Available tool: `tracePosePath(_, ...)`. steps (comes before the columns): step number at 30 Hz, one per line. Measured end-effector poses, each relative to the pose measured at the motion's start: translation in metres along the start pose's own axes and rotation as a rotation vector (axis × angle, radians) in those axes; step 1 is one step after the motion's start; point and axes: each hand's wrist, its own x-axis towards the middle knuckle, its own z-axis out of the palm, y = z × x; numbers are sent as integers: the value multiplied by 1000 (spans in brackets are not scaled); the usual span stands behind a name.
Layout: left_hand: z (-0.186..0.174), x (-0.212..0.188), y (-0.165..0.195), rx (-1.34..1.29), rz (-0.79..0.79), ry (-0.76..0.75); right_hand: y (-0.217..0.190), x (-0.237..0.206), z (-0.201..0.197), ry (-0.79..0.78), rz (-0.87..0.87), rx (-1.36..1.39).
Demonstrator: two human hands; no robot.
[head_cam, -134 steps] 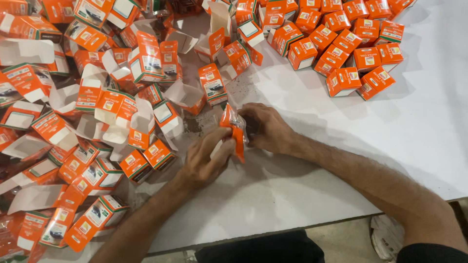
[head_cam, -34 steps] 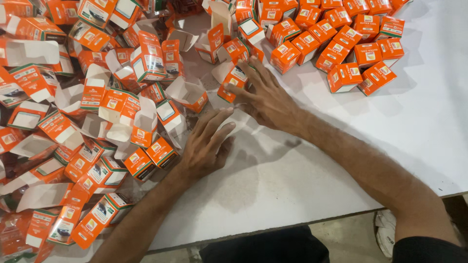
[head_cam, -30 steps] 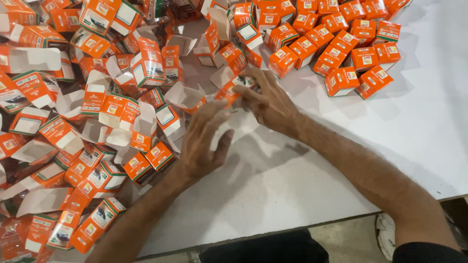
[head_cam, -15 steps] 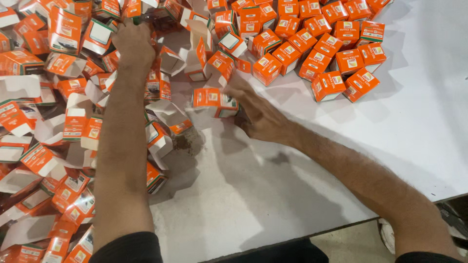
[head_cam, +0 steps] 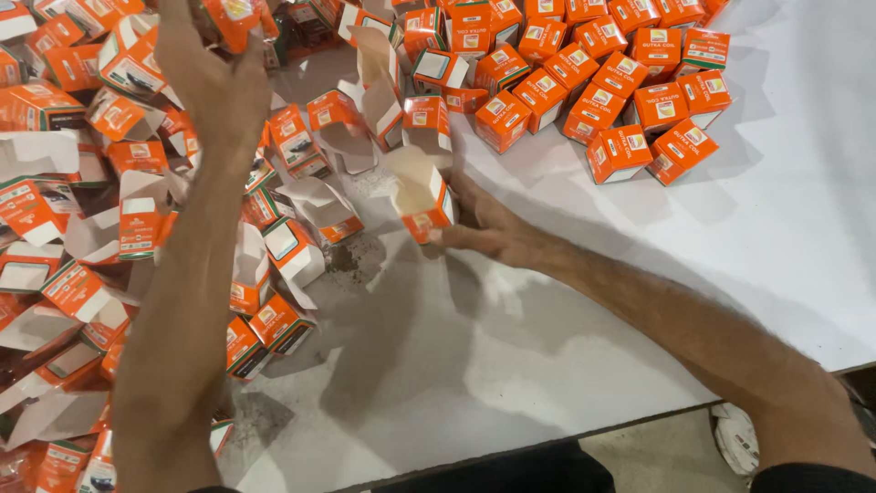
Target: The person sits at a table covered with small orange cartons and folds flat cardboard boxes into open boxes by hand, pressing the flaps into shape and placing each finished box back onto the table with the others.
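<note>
Where the white table [head_cam: 566, 365] runs off to the left, a deep heap of open orange cartons [head_cam: 82, 228] with loose white flaps covers it, some lying flat, some half folded. Above that heap the left hand [head_cam: 214, 78] is raised at the top edge, its fingers curled round a small orange carton [head_cam: 233, 16] (only the carton's lower part is in view). Further right, past a smudged grey patch on the bare tabletop, an open orange carton [head_cam: 422, 196] stands tilted with its white flap up and its pale inside showing. The right hand [head_cam: 488, 224] lies flat-wristed on the table just beside it, thumb and fingertips pinching this carton's lower end. Behind and to the right, closed orange boxes [head_cam: 630, 100] sit packed close together in a loose cluster near the table's far side. Below the table's near edge at the right, a strip of pale floor [head_cam: 657, 452] and a white shoe [head_cam: 735, 438] show.
</note>
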Motion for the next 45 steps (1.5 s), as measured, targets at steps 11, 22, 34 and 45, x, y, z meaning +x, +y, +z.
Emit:
tracePosePath(11, -41, -203, 139, -220, 358, -127, 1, -3, 15, 150, 66, -132)
tracePosePath(22, -14, -200, 97, 41, 455, -338, 3, -4, 21, 112, -146, -724)
tracePosePath(34, 0, -203, 119, 221, 31, -337, 12, -8, 29, 168, -208, -764)
tracePosePath(45, 7, -162, 108, -116, -179, -441, -2, -7, 34, 230, -178, -855)
